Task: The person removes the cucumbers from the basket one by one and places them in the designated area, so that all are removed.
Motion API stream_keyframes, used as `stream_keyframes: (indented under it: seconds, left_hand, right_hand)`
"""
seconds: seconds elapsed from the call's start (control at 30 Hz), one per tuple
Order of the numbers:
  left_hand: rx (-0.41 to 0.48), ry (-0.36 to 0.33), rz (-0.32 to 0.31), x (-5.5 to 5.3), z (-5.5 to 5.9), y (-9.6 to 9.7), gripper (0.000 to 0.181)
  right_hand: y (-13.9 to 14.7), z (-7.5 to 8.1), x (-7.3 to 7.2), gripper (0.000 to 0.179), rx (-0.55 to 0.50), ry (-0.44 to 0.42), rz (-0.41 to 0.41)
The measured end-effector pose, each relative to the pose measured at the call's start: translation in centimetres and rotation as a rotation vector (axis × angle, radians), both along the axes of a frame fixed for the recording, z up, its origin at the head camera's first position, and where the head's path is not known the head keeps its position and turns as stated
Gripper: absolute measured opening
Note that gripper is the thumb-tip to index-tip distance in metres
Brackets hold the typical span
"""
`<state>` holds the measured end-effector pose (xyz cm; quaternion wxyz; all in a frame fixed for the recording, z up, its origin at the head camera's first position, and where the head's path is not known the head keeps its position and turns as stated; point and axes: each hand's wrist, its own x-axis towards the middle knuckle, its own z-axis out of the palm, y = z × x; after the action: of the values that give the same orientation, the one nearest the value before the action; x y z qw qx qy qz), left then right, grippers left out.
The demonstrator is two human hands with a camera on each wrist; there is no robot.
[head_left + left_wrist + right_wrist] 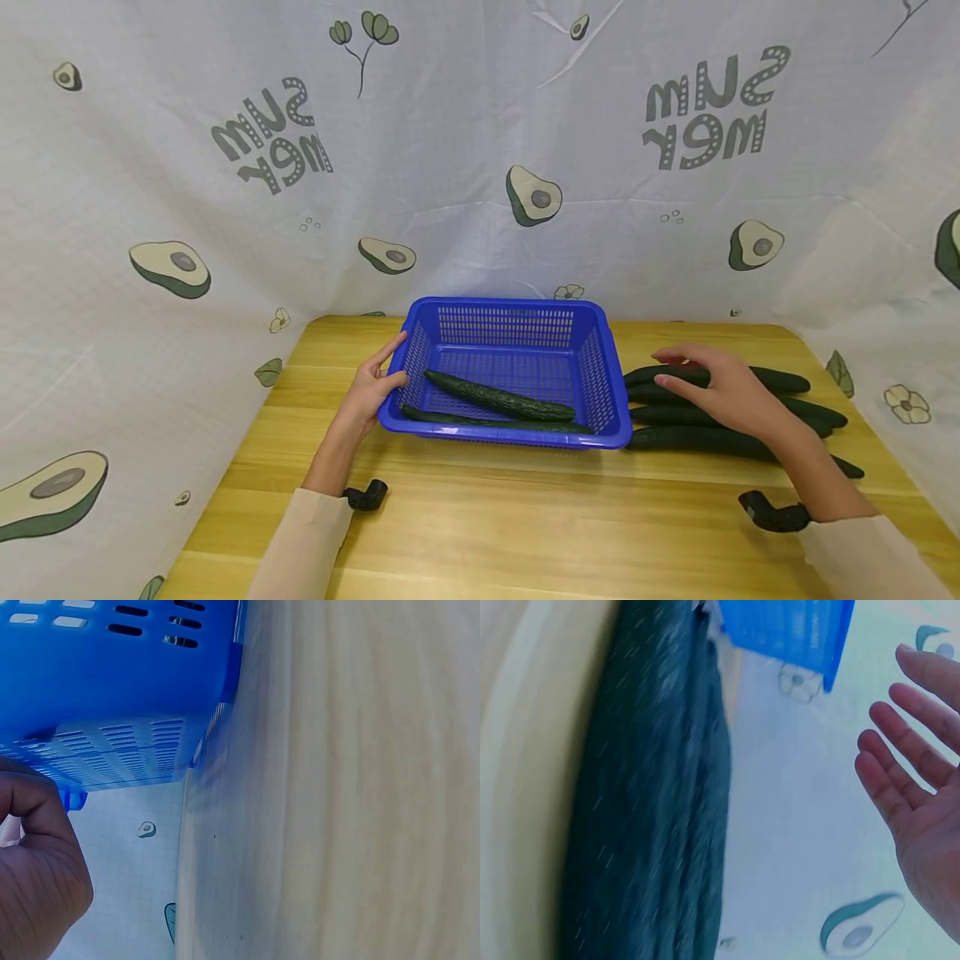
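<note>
The step in hand appears to be a reach for the long, dark-green cucumbers (697,438) lying side by side on the right of the pale wooden table (540,517): the right hand (723,388), loosely open and empty, hovers above them, while the left hand (371,386) grips the left rim of the rectangular blue plastic basket (510,362). A grasp would call for lowering and closing the fingers, though tight packing leaves little room; two dark-green, bumpy-skinned cucumbers (498,398) occupy the basket's near side, a white avocado-print curtain (450,175) hangs beyond, and the basket's right wall would need clearing.
</note>
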<state>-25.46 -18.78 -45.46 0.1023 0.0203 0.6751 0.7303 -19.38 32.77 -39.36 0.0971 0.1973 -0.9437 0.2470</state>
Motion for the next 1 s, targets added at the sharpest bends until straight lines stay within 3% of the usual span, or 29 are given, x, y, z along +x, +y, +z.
stream_keyframes:
  seconds: [0.37,0.7,1.0]
  left_hand:
    - [0.009,-0.004,0.005,-0.1,-0.1,0.0,0.082]
    - [0.012,-0.005,0.006,-0.1,-0.3,0.0,0.082]
    - [0.019,-0.005,0.0,-0.1,-0.2,0.0,0.083]
  right_hand:
    - [-5.2,0.6,-2.0,0.037,-0.061,-0.021,0.1]
    - [-9.2,-0.2,-3.4,0.037,-0.098,-0.046,0.201]
    - [-12.4,-1.4,-4.1,0.047,-0.147,-0.188,0.256]
